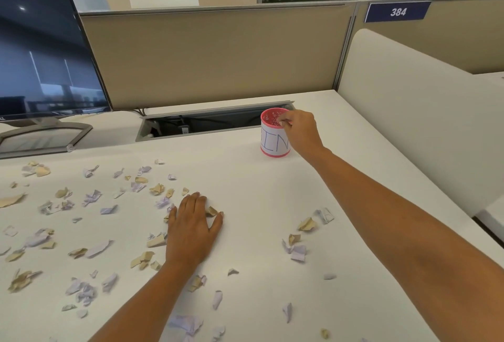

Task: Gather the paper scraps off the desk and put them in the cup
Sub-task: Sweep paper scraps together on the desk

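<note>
Head view: the right hand point(298, 130) is held at the rim of the cup point(272, 143), upper right of centre, its fingertips bunched over the pink mouth. Whether a scrap is pinched between them cannot be told. The left hand point(192, 228) is laid flat on the surface point(251, 186) at centre frame, fingers straight and slightly spread, with a tan scrap point(211, 210) lying between thumb and forefinger.

The cup is stood upright towards the back of the surface, just in front of an open cable hatch point(201, 121). The paper scraps point(91, 199), tan and pale lilac, are strewn mostly across the left half of the frame, with a smaller cluster point(296, 246) lower right of centre. A dark monitor point(41, 41) is seen at upper left.

The step in hand is judged to be a drop into the cup, and most of the job is judged undone. Next, the scraps around the left hand would need to be raked into a pile and pinched up. Being light and crumpled, they could be scattered by a hasty sweep.
</note>
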Demonstrator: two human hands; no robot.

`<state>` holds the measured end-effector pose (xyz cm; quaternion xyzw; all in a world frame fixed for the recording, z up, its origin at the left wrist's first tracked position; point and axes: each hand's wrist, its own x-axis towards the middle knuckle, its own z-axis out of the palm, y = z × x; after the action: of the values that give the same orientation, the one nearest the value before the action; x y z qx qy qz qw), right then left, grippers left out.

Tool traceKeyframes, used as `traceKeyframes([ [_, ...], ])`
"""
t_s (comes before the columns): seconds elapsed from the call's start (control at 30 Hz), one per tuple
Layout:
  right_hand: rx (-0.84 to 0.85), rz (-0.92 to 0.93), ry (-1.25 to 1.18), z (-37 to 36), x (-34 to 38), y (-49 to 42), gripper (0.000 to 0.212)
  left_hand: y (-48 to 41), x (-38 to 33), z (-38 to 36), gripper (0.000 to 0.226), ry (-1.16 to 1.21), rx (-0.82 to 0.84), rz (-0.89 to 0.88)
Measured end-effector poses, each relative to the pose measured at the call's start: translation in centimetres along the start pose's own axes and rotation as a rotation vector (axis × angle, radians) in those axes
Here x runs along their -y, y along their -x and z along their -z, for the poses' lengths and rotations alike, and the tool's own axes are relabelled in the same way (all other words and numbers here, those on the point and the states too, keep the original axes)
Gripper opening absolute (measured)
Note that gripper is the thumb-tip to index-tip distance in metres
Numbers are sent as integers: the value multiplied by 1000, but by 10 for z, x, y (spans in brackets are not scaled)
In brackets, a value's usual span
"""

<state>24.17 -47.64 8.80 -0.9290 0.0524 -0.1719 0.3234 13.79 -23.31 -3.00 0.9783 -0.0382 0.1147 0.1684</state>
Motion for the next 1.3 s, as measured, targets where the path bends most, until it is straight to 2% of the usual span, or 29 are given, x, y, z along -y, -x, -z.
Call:
traceKeyframes([
  [0.13,30,27,-50,5,-19,35,21,0,-1,2,46,-13,9,0],
  [0.27,190,-17,-4,14,-51,78,19,-1,-3,4,47,-18,21,8],
  [0.47,326,-165,66,25,-80,132,25,-2,-8,12,49,-102,99,35],
  [0.57,358,-123,157,23,-78,155,35,-2,-16,15,54,-94,100,61],
  [0.67,389,-79,137,17,-70,168,43,5,-29,15,57,-56,44,12],
  [0.83,390,59,198,6,-61,175,33,13,-51,6,58,-104,93,-168],
  [0.93,389,74,214,4,-59,173,30,15,-59,-1,57,-155,143,-239],
  [1.1,396,23,219,11,-59,162,27,15,-59,-4,55,-153,159,-237],
  [1.3,365,-36,111,25,-41,133,22,17,-58,-5,50,-96,131,-212],
])
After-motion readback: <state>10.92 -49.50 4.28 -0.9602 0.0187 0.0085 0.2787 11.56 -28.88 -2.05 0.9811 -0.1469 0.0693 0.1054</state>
